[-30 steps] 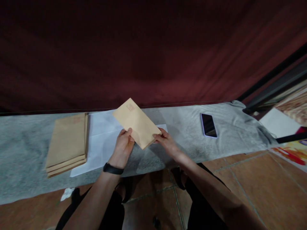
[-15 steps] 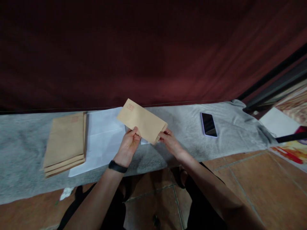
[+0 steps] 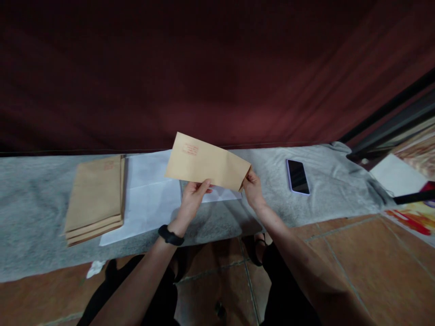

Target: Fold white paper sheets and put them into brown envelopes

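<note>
A brown paper envelope point(image 3: 210, 162) with red print near its upper left is held up above the grey cloth, tilted down to the right. My left hand point(image 3: 193, 199) grips its lower edge, thumb on the front face. At the right end, my right hand point(image 3: 252, 186) has its fingers closed on the envelope's edge, where a dark gap shows the end somewhat open. White paper point(image 3: 224, 195) lies partly hidden beneath the envelope. To the left, a stack of larger brown envelopes point(image 3: 95, 194) rests partly on white sheets point(image 3: 146, 194).
A phone point(image 3: 298, 176) with a purple edge lies on the grey cloth point(image 3: 268, 213) to the right. Behind hangs a dark red curtain point(image 3: 217, 90). A crumpled white tissue point(image 3: 95, 268) is on the tiled floor point(image 3: 340, 253). Dark bars and a white sheet point(image 3: 397, 175) stand at far right.
The envelope has turned to a flatter angle and its right end has moved up and right with my right hand. My left hand has shifted slightly right along its lower edge.
</note>
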Tool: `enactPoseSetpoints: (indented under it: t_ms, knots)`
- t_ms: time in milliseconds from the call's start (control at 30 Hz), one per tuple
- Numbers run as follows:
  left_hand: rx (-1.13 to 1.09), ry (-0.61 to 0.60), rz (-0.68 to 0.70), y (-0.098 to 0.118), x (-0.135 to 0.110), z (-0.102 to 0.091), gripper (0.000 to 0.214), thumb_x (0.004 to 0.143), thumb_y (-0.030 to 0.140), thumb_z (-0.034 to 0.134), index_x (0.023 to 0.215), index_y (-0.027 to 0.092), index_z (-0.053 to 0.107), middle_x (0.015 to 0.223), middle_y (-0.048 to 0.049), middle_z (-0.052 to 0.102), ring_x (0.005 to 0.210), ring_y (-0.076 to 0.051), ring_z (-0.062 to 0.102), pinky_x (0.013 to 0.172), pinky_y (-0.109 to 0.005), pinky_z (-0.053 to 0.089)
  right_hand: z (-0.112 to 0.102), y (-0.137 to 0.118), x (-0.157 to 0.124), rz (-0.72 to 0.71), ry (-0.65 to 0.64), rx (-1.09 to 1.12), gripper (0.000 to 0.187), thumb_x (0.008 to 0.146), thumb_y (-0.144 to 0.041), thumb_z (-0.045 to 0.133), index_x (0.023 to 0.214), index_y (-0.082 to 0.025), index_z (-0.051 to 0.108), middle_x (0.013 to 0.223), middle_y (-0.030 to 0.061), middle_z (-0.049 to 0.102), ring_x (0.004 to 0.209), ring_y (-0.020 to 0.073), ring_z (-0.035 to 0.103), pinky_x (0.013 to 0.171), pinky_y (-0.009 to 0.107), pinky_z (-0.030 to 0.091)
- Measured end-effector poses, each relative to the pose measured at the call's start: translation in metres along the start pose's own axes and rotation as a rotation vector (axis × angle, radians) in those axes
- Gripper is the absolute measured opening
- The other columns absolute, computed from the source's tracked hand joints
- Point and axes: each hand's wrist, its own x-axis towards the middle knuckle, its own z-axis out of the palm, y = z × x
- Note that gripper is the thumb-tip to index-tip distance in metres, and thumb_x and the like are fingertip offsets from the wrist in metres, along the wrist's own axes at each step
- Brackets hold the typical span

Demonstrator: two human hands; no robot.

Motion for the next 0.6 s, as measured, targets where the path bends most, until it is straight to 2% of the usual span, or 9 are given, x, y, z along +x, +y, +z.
enactPoseSetpoints:
  t_ms: [67,133,200,267,333,400,500,600]
  knots:
    - [0.227,-0.143,0.027,-0.002,-0.002,-0.001,0.033,0.083,0.051,0.073,0.074,0.019,0.073,0.071,-0.0064,0.073,0.064,-0.019,0.065,0.060,-0.029,0.050,-0.002,-0.002,0.000,-0.001,0.002,0.019,0.025,0.079,-0.042,0.065,0.097,-0.025,0.066,0.096,0.0026,0.076,0.095,0.0222,0.069,0.087,0.038,0.056]
    - [0.481,-0.316,0.132,-0.002,-0.009,-0.001,0.032,0.088,0.046,0.070,0.068,0.021,0.071,0.067,-0.0047,0.070,0.062,-0.019,0.064,0.063,-0.031,0.050,-0.003,-0.003,0.002,-0.007,0.025,0.030,0.025,0.079,-0.040,0.065,0.099,-0.024,0.066,0.100,0.0037,0.076,0.099,0.0229,0.069,0.088,0.038,0.057]
    - [0.681,-0.448,0.329,-0.001,-0.019,0.002,0.021,0.089,0.039,0.070,0.075,0.024,0.074,0.075,-0.0050,0.073,0.073,-0.021,0.069,0.077,-0.034,0.053,-0.005,-0.005,0.003,-0.006,0.062,0.040,0.025,0.078,-0.038,0.065,0.098,-0.023,0.065,0.102,0.0046,0.076,0.100,0.0232,0.069,0.088,0.038,0.057]
    - [0.805,-0.509,0.574,0.001,-0.029,0.005,0.012,0.093,0.032,0.066,0.096,0.027,0.076,0.099,-0.0069,0.077,0.099,-0.024,0.071,0.097,-0.039,0.052,-0.005,-0.006,0.004,0.003,0.055,0.061,0.026,0.076,-0.037,0.065,0.098,-0.023,0.065,0.103,0.0047,0.076,0.101,0.0230,0.069,0.089,0.037,0.057]
    - [0.950,-0.493,0.805,0.003,-0.035,0.007,0.027,0.097,0.026,0.061,0.122,0.028,0.070,0.131,-0.0087,0.070,0.128,-0.026,0.061,0.116,-0.046,0.041,-0.005,-0.007,0.004,0.010,-0.005,0.085,0.028,0.074,-0.035,0.066,0.099,-0.023,0.065,0.103,0.0041,0.077,0.104,0.0231,0.069,0.090,0.036,0.057]
    - [1.140,-0.408,0.960,0.005,-0.035,0.007,0.048,0.097,0.027,0.061,0.144,0.028,0.055,0.156,-0.0119,0.050,0.149,-0.030,0.042,0.124,-0.056,0.028,-0.005,-0.008,0.002,0.023,-0.081,0.094,0.027,0.074,-0.036,0.067,0.097,-0.024,0.067,0.099,0.0031,0.077,0.104,0.0237,0.069,0.088,0.036,0.058]
    - [1.358,-0.308,1.007,0.005,-0.028,0.004,0.079,0.090,0.039,0.072,0.158,0.029,0.035,0.170,-0.0179,0.020,0.157,-0.039,0.019,0.124,-0.067,0.016,-0.004,-0.011,-0.002,0.073,-0.214,0.067,0.023,0.073,-0.038,0.070,0.092,-0.025,0.069,0.091,0.0010,0.077,0.101,0.0243,0.070,0.084,0.036,0.060]
    - [1.427,-0.313,0.978,0.005,-0.023,0.001,0.100,0.080,0.048,0.081,0.162,0.031,0.026,0.172,-0.0203,0.008,0.157,-0.043,0.012,0.122,-0.073,0.010,-0.004,-0.015,-0.005,0.123,-0.345,-0.005,0.024,0.075,-0.040,0.071,0.093,-0.025,0.070,0.087,-0.0004,0.076,0.098,0.0240,0.070,0.081,0.036,0.060]
